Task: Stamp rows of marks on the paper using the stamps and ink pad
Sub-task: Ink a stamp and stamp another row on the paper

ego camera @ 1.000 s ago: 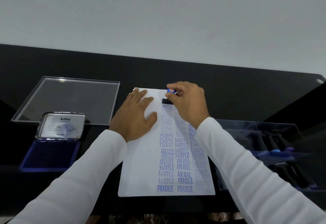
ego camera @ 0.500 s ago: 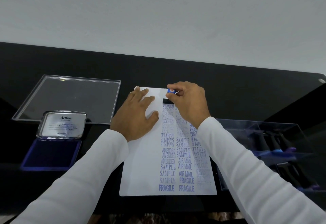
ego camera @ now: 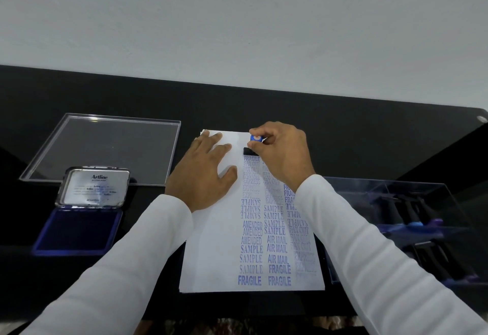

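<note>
A white paper (ego camera: 214,250) lies on the black table, its right half covered with columns of blue stamped words. My right hand (ego camera: 284,153) pinches a stamp (ego camera: 253,144) with a blue cap and black base, pressed down on the paper's far end above the top FRAGILE mark. My left hand (ego camera: 204,175) lies flat on the paper's upper left, fingers spread. The open ink pad (ego camera: 79,231), a blue pad with a raised metal lid, sits at the left.
A clear acrylic lid (ego camera: 105,147) lies at the back left. A clear box (ego camera: 422,229) holding several more stamps stands to the right of the paper. The table's far edge meets a grey wall.
Hardly anything has moved. Both hands keep their places, and the stamp stays pressed at the top of the paper.
</note>
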Available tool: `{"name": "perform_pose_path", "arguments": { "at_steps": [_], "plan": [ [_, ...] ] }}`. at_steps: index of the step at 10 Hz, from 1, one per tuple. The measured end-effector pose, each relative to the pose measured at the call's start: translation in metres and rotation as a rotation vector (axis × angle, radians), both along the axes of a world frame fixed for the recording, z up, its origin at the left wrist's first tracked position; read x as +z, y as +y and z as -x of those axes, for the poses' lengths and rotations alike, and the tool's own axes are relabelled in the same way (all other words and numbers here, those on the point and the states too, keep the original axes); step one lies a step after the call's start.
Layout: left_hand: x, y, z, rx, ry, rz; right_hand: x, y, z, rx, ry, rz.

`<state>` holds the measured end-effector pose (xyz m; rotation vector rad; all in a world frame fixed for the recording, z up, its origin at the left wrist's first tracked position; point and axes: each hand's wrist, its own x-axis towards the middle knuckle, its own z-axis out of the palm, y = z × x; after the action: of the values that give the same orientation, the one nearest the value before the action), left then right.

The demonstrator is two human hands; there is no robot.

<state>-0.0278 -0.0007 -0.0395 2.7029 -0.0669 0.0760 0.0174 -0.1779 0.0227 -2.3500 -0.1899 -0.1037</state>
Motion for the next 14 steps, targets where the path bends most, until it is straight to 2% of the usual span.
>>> {"name": "perform_pose_path", "arguments": {
  "at_steps": [14],
  "plan": [
    [-0.0020,0.0001,0.0000,0.004,0.001,0.009,-0.0021,0.0005,-0.0014,-0.008,-0.011,-0.012]
  ]
}}
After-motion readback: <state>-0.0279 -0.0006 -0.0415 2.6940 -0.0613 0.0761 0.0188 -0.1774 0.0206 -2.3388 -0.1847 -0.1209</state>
